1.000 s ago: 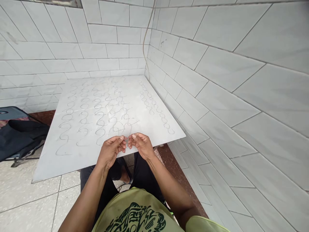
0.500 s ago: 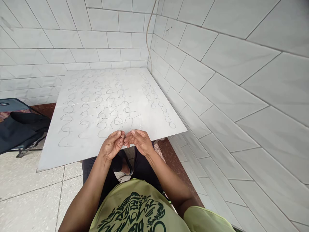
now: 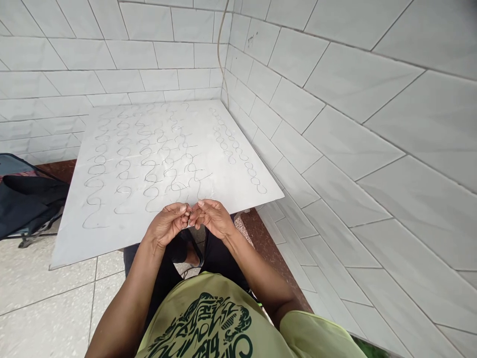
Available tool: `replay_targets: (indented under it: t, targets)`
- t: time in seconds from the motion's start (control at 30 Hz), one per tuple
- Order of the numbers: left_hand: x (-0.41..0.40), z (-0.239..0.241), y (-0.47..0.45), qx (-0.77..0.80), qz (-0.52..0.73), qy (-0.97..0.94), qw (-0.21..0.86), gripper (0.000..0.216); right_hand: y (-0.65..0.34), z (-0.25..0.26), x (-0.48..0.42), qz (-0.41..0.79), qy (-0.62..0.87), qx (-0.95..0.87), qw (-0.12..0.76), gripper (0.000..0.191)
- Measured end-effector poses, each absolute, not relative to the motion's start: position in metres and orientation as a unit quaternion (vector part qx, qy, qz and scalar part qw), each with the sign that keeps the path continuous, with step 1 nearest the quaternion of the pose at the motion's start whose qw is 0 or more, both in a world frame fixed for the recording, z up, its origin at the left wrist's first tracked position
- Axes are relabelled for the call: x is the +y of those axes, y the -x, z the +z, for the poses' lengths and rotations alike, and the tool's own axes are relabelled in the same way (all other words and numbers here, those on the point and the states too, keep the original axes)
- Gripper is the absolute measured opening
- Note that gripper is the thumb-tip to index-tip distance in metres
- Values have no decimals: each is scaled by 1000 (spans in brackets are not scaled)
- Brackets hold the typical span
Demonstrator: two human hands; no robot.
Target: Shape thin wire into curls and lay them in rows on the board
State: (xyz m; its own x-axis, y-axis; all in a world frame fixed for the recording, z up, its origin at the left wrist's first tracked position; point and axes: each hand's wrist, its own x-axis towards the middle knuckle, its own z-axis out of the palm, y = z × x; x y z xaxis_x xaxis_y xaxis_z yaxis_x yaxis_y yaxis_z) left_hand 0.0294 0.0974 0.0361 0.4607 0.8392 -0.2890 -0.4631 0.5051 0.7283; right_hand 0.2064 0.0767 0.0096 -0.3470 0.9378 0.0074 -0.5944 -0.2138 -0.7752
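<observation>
My left hand (image 3: 170,222) and my right hand (image 3: 211,218) meet fingertip to fingertip over the near edge of the white board (image 3: 253,204). Both are closed in a pinch. A thin, shiny bit of wire (image 3: 189,209) shows between them, mostly covered by the fingers, so its shape cannot be made out. Just beyond, on the board, lie rows of thin curved wire pieces (image 3: 151,171), many S-shaped, some overlapping. To the right, small loops (image 3: 251,171) run in chain-like lines.
White tiled walls meet behind the board, with a thin cable (image 3: 219,44) hanging in the corner. At the left stands a folding chair with dark cloth (image 3: 28,204) on it. My legs (image 3: 219,253) are under the board's near edge, above a speckled tile floor (image 3: 48,303).
The view has shifted slightly, so the board and walls sit a little further left. Both hands stay together at the near edge; the wire between them shows less than before.
</observation>
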Motion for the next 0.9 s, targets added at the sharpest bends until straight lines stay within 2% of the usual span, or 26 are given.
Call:
replay_targets:
  t: [0.27,0.6,0.9]
  targets:
    - [95,35,-36,295,399,-321,807,27,-206,9,67,697,238,-415,533,29]
    - [79,38,-40,337,406,-291,798,20,-215,1,67,682,245,-473,501,30]
    - [80,34,-39,310,380,-262,831,31,-213,-10,57,753,220,-357,506,31]
